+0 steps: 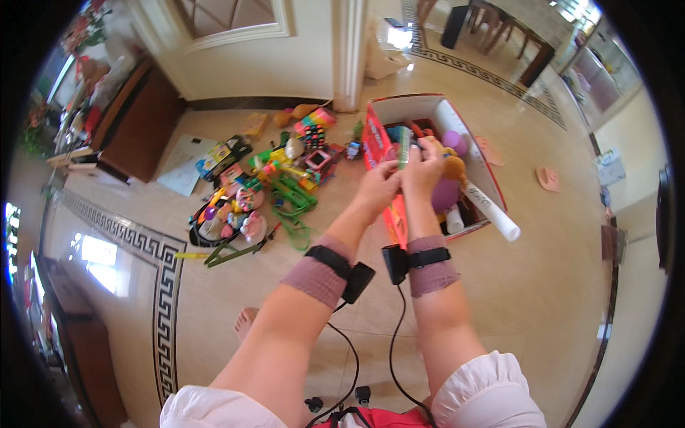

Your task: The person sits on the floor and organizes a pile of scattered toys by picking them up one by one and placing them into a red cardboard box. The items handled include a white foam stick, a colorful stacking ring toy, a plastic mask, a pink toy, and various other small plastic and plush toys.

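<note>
Both hands are over the left side of a red-edged cardboard box [495,195]. A narrow, flat, pale-green item [404,147], perhaps a ruler or a packet, stands between them. My right hand [423,167] grips its side with thumb and fingers. At its lower end are the fingers of my left hand [378,187], pinched around it. Inside the box, beyond and beside my right hand, lie a purple ball [455,142], a brown plush toy [455,170] and a larger purple round thing [447,195]. A white tube [492,211] bearing writing juts over the box's right rim.
Left of the box spreads a pile of toys, with a green plastic toy [294,195] and a dark container of small figures [227,219]. A white board [184,166] lies by a brown cabinet [142,117]. A pink slipper [548,178] is on the right. Cables hang from my wrist straps.
</note>
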{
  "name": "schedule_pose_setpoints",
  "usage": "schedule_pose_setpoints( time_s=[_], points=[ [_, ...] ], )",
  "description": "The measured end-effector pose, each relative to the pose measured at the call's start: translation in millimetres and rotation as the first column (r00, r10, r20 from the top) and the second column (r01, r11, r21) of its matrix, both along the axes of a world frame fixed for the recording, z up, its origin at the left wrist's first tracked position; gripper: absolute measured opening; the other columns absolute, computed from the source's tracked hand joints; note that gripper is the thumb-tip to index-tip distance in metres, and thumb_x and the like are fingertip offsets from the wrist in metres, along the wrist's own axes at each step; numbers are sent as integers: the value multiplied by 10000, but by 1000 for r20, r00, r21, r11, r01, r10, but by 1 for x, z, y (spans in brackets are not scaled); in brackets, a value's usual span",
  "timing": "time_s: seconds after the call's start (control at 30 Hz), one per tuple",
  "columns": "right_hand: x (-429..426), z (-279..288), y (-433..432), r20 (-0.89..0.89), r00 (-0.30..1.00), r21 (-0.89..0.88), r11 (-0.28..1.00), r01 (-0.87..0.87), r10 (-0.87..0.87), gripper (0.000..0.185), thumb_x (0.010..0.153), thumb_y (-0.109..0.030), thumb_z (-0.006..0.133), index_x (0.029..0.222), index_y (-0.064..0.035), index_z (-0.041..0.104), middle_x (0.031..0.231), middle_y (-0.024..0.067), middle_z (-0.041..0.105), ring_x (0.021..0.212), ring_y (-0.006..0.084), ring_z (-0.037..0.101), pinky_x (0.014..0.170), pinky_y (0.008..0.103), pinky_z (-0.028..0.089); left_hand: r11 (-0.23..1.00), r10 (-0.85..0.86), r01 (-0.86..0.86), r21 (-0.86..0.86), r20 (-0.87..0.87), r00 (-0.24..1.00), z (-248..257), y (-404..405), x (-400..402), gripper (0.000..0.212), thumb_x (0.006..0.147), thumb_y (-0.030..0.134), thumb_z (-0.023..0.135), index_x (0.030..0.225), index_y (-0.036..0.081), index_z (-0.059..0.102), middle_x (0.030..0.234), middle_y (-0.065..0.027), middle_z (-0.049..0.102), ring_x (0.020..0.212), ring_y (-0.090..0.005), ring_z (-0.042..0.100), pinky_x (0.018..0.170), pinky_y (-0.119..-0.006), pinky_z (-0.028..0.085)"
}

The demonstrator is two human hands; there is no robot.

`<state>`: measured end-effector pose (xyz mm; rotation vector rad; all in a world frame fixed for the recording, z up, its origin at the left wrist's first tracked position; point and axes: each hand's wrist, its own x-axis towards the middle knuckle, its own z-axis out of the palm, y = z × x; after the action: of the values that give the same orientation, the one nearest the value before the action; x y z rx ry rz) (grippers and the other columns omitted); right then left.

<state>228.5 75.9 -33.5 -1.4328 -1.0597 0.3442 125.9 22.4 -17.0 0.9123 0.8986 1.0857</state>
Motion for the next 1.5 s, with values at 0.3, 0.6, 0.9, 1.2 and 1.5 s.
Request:
schedule_pose_setpoints(
  time_s=[0.3,0.6,0.9,1.2,1.5],
  points=[
    [-25,20,-12,298,950,229,973,24,-94,235,760,-45,555,970,8,649,1044,187,612,1055,337,554,943,418,425,988,135,-151,-41,-266,954,-37,8,-27,272,874,156,620,1098,2,631,941,-54,665,776,-125,614,706,-257,484],
    [-107,-36,-29,412,842,0,923,-384,350,191,792,-78,603,965,-25,662,922,121,652,921,270,613,823,363,485,695,540,-674,250,-801,259,-95,-14,-172,312,764,183,645,1053,66,633,1009,-166,651,950,-328,620,834,-421,494],
    [-187,-120,-70,-258,558,-569,342,-748,789,299,803,-164,638,1048,8,653,1000,154,689,888,229,662,779,342,514,463,350,-885,47,-927,134,-116,-68,-264,363,803,365,639,1067,117,661,1090,-157,638,1024,-323,614,885,-431,478],
    [-223,-175,-88,-373,560,-668,204,-715,740,525,845,-202,636,1314,-32,474,988,101,631,784,171,615,607,287,475,651,391,-679,-339,-616,683,-176,-87,-286,332,836,309,652,995,18,662,876,-115,680,778,-185,644,683,-313,499],
    [-230,-173,-95,-505,488,-599,118,-792,712,477,845,-234,642,1263,-79,473,876,56,625,709,130,581,541,279,439,675,105,-439,-592,-513,852,-160,-93,-277,345,832,269,659,1145,137,595,1080,-46,591,990,-188,545,765,-338,452]
  ],
)
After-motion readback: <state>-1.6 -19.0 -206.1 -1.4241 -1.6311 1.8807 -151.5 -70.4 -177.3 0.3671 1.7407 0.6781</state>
